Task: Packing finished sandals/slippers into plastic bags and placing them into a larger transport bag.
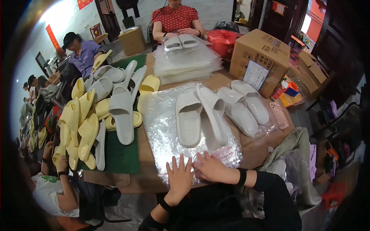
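Clear zip bags are in a flat, overlapping spread right under our hands, red strips along the near edge. Our left hand: palm down, fingers straight and fanned, pointing to 12 o'clock, nothing gripped. Forearm comes in from 7 o'clock. Our right hand: palm down, just beside the left, fingers half extended and aimed at 10–11 o'clock, forearm from 4 o'clock, elbow bent out. Can't tell if its thumb has the bag edge pinched. Black band on each wrist.

At 12 o'clock on the bags we have one pair of pale grey slides: left slide flat on its sole, right slide tilted on its side against it. Second grey pair at 1 o'clock, with clear plastic around it; can't tell if fully bagged. Pink phone at 2. Carton at 1, farther out. Yellow slides heaped at 10. Co-worker at 12, hands at another grey pair on a bag stack.
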`<act>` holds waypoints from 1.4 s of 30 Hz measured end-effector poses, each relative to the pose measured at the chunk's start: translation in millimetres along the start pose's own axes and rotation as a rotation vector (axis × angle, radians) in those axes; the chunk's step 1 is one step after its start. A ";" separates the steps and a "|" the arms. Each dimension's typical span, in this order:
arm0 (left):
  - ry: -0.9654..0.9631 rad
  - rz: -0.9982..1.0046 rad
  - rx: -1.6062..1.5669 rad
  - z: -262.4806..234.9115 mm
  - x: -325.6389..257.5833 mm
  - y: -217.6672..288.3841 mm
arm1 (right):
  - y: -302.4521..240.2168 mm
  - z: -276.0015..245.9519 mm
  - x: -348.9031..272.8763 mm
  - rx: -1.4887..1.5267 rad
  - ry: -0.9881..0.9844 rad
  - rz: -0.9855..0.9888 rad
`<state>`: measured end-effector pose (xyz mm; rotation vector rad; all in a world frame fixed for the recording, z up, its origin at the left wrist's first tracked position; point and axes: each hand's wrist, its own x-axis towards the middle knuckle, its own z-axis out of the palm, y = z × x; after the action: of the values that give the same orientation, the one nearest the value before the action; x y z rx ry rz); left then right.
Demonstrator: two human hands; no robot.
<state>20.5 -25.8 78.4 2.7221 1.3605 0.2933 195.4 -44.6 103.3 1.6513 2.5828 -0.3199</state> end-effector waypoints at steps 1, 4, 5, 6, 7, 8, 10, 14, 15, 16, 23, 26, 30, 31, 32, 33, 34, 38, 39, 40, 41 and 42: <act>0.030 0.050 0.059 1.6 -2.8 0.6 | 5.8 -9.4 0.0 -0.002 0.000 0.012; 0.045 0.024 0.076 11.2 -5.3 0.7 | 21.5 -71.1 -0.9 0.483 -0.124 0.018; 0.043 0.017 0.087 13.2 -3.9 2.8 | 34.4 -80.2 -3.4 0.499 0.035 0.096; 0.043 0.009 0.086 13.4 -5.1 1.0 | 42.7 -89.8 -1.8 0.517 0.190 0.157; 0.041 0.011 0.067 12.9 -6.3 -2.2 | 48.2 -102.2 1.1 0.465 0.316 0.251; 0.039 0.015 0.046 13.7 -7.5 -4.8 | 51.7 -115.3 3.9 0.410 0.439 0.346; 0.055 0.026 0.043 14.4 -6.3 -5.6 | 96.3 -82.5 27.7 0.113 0.659 0.356; 0.058 0.031 0.006 14.1 -3.9 -2.8 | 140.6 -69.5 66.2 0.905 0.561 0.278; 0.058 0.022 0.008 13.5 -4.1 -2.6 | 137.9 -69.3 70.1 0.826 0.601 0.324; 0.055 0.022 0.012 13.0 -3.7 -1.8 | 135.5 -69.4 73.2 0.745 0.640 0.371; 0.061 0.004 0.043 16.7 -7.7 -5.4 | 83.3 -74.8 71.5 0.234 0.576 0.482; 0.059 0.017 0.014 17.1 -4.7 -2.9 | 121.1 -53.9 78.2 0.519 0.413 0.400; 0.055 0.001 0.010 15.3 -8.2 -4.2 | 112.3 -44.8 96.2 0.507 0.337 0.392; 0.061 -0.001 0.014 14.9 -8.2 -5.7 | 107.1 -45.2 102.6 0.454 0.342 0.465; 0.069 0.004 0.013 14.3 -7.7 -5.9 | 106.8 -50.6 108.3 0.424 0.243 0.523; 0.060 0.009 0.008 14.8 -6.5 -5.0 | 111.5 -50.8 111.5 0.427 0.237 0.532; 0.063 0.012 -0.004 15.7 -5.1 -4.2 | 115.7 -50.5 114.0 0.411 0.219 0.559; 0.045 0.018 0.002 13.1 -1.9 -5.4 | 116.6 -45.7 119.4 0.369 0.262 0.561; 0.039 0.029 0.011 12.1 -1.3 -5.4 | 114.7 -45.7 118.8 0.393 0.314 0.566; 0.053 0.039 0.023 10.0 -0.5 -5.3 | 113.1 -45.1 114.5 0.340 0.410 0.527; 0.043 0.033 0.022 9.2 -1.1 -6.9 | 107.4 -49.7 110.9 0.347 0.400 0.526; 0.066 0.034 0.026 9.8 -1.1 -7.8 | 103.7 -54.1 106.3 0.388 0.489 0.513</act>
<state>15.8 -21.9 67.4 2.7833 1.3443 0.3732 247.3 103.2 124.4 2.7499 2.3441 -0.4460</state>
